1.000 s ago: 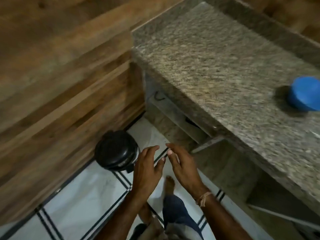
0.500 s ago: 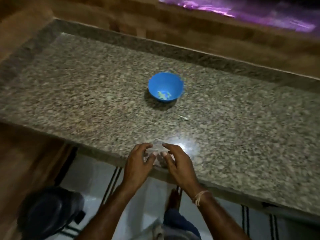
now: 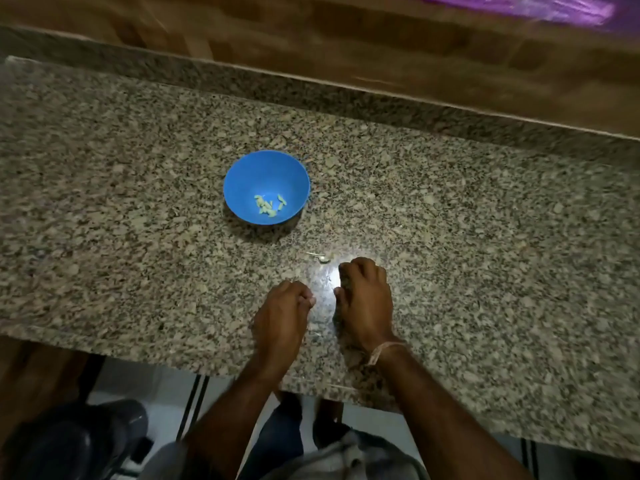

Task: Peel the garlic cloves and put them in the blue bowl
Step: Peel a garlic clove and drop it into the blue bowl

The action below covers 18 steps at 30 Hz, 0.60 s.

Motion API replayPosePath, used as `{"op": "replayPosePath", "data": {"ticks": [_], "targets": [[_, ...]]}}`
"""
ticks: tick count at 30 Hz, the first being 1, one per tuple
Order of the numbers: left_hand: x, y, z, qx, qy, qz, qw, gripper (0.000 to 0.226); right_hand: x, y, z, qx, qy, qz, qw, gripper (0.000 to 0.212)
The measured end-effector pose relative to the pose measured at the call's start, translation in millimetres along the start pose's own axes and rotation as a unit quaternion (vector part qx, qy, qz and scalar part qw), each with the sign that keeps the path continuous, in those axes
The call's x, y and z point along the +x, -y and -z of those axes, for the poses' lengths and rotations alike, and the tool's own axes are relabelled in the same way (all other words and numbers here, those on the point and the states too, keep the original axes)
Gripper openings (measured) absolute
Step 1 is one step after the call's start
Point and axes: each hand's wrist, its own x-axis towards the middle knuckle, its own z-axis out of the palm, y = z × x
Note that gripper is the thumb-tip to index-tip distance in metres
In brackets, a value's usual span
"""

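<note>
Both hands sit low near the front edge of the granite bench [image 3: 485, 237], left hand [image 3: 281, 317] and right hand [image 3: 365, 306] with fingers curled in; whether either pinches anything, I cannot tell. Blue bowl [image 3: 242, 178] stands mid-bench, peeled garlic cloves [image 3: 268, 205] inside.

No text, label or number is readable anywhere, perhaps because the view is blurred.
</note>
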Motion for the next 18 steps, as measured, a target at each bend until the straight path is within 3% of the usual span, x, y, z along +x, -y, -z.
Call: {"op": "replayPosePath", "data": {"ticks": [4, 7, 13, 16, 18], "targets": [[38.2, -20.2, 39.5, -0.048, -0.099, -0.016, 0.994, 0.009, 5.6, 7.7, -2.0, -0.008, -0.015, -0.013, 1.000, 0.030], [100.6, -25.8, 66.5, -0.006, -0.144, -0.016, 0.989, 0.004, 11.0, 13.0, -3.3, -0.019, -0.017, -0.023, 0.999, 0.028], [168.4, -14.2, 85.0, 0.146, -0.061, 0.009, 0.987, 0.021, 19.8, 19.6, -3.5, 0.035, -0.019, -0.054, 0.998, 0.029], [142.4, -19.6, 76.3, 0.119, -0.131, -0.091, 0.980, 0.019, 19.8, 13.9, -5.4, 0.105, -0.038, -0.070, 0.991, 0.031], [111.1, -25.4, 53.0, 0.042, -0.059, -0.171, 0.983, 0.016, 18.6, 10.8, -6.0, 0.143, -0.051, -0.076, 0.986, 0.031]]}}
